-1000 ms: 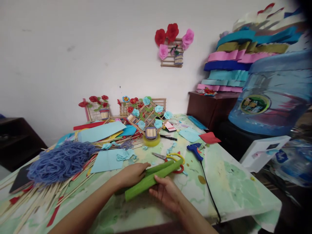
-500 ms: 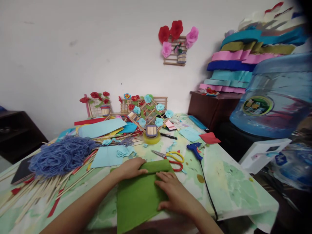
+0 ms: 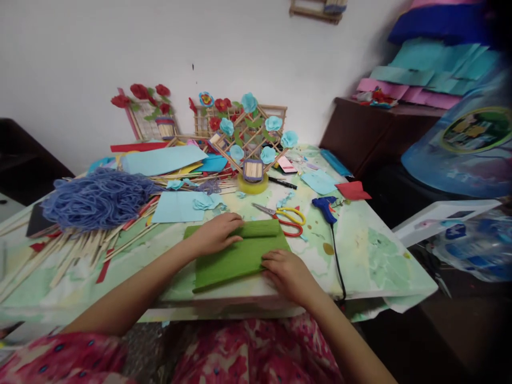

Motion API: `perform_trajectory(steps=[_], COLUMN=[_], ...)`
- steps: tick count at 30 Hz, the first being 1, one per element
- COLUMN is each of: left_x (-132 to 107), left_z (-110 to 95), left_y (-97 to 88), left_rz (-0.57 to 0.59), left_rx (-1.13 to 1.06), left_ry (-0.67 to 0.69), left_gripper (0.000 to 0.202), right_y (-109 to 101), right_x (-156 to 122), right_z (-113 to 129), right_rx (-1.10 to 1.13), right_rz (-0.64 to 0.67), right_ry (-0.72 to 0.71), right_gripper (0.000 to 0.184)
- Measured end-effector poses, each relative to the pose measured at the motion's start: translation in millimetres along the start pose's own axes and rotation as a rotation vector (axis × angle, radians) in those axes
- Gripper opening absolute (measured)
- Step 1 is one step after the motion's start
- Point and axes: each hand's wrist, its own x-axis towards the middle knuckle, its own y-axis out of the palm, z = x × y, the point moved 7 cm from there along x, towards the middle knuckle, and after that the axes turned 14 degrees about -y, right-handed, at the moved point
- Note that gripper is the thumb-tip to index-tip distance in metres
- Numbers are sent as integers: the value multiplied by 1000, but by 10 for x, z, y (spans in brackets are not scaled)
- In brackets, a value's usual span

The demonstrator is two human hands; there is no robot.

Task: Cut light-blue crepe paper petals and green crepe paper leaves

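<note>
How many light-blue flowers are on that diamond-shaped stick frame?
6: the top flower, upper-left flower, upper-right flower, right-corner flower, lower-left flower and lower-right flower. Others may be hidden behind.

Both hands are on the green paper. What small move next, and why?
Probably lift the near edge of the green paper with the right hand: it already touches that edge's right end, while the left hand rests by the turned-over far part, seemingly steadying it.

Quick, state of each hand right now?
Left hand: open, resting on the green paper.
Right hand: touching that paper's right side; whether it pinches the edge cannot be told.
</note>
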Motion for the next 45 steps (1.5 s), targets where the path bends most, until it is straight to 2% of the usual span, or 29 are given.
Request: perform_trajectory(steps=[8,10,12,15,16,17,19,23,25,28,30,32,34,37,40,43,45], left_x=[-704,-788,-794,-709,-668,-622,-531,-419,-386,-308,-203,-48,132,363,441,385,339], left_z=[-359,-347,-206,208,341,457,623,791,840,918,955,973,1008,1066,1053,867,695], left_y=[180,193,132,-45,-65,-71,-18,11,-46,-226,-347,-409,-392,-244,-130,-89,-36], left_rz=[267,270,181,-69,-100,-114,-65,-59,-76,-126,-158,-165,-143,-65,-61,-125,-126], left_rx=[-194,-215,-212,-98,-44,-1,49,119,142,144,120,77,39,53,79,110,136], left_ry=[-105,-111,-140,-248,-268,-275,-258,-299,-353,-439,-444,-392,-338,-285,-260,-160,-62], left_gripper=[50,49,47,46,46,45,40,39,42,46,45,44,43,39,38,42,46], right_y=[-116,-134,-135,-126,-121,-114,-93,-54,-58,-76,-81,-74,-42,36,92,96,89], right_x=[-188,-197,-182,-127,-106,-86,-60,-72,-92,-108,-102,-84,-60,-35,-36,-57,-71], right_z=[-206,-234,-242,-220,-208,-197,-175,-124,-81,-1,42,71,90,99,92,83,85], right_rx=[65,102,128,135,133,130,128,144,162,187,188,181,177,150,117,130,143], right_rz=[0,16,46,82,85,85,81,68,53,34,18,-7,-29,-45,-59,-88,-108], right_ry=[96,99,95,75,67,60,49,38,28,1,-13,-26,-45,-63,-62,-53,-55], right_gripper=[11,14,18,16,14,12,10,12,14,15,16,16,16,14,15,13,11])
